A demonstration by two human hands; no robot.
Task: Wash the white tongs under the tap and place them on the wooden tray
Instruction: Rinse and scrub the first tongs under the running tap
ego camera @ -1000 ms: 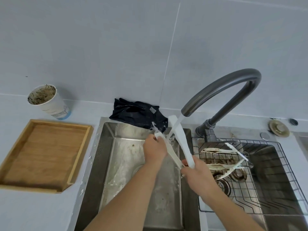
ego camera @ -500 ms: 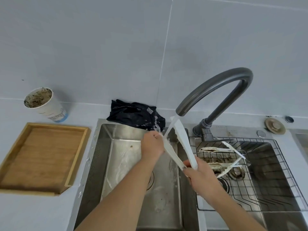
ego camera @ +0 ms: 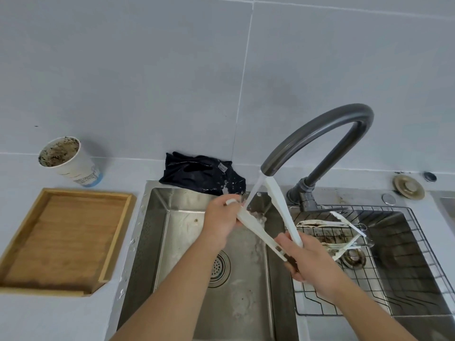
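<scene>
I hold the white tongs (ego camera: 283,210) spread apart under the dark grey tap (ego camera: 317,129), above the left sink basin (ego camera: 177,225). Water runs from the spout onto the tongs. My left hand (ego camera: 220,223) grips the tip of the lower arm. My right hand (ego camera: 311,258) grips the hinged end, where both arms meet. The upper arm points up to the spout. The wooden tray (ego camera: 61,239) lies on the counter to the left of the sink, with nothing on it.
A dirty paper cup (ego camera: 69,161) stands behind the tray. A black wet cloth (ego camera: 202,175) lies at the sink's back rim. In the right basin a wire rack (ego camera: 403,262) holds several soiled white utensils (ego camera: 332,232). A drain stopper (ego camera: 408,187) sits at the back right.
My left hand has slid along the lower arm of the tongs towards its tip, rubbing it under the running water. The right hand keeps its grip at the hinged end.
</scene>
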